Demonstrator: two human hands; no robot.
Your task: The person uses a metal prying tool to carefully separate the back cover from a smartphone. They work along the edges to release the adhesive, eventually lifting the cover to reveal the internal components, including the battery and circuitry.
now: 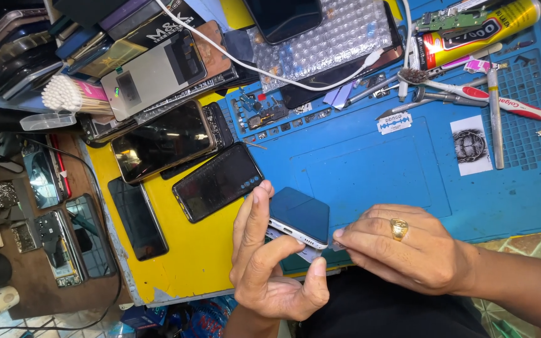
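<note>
My left hand (269, 263) grips a dark-screened phone (300, 216) with a silver frame, thumb under its near edge and fingers along its left side. It is held tilted just above the front edge of the blue work mat (370, 169). My right hand (408, 247), wearing a gold ring, pinches a small thin piece against the phone's lower right corner; the piece is too small to identify.
Several loose phones and screens (217, 181) lie on a yellow board (189, 250) to the left. Cotton swabs (70, 95), a white cable (270, 72), a glue tube (477, 31), toothbrush (489, 97), razor blade (394, 123) and tweezers crowd the mat's far side.
</note>
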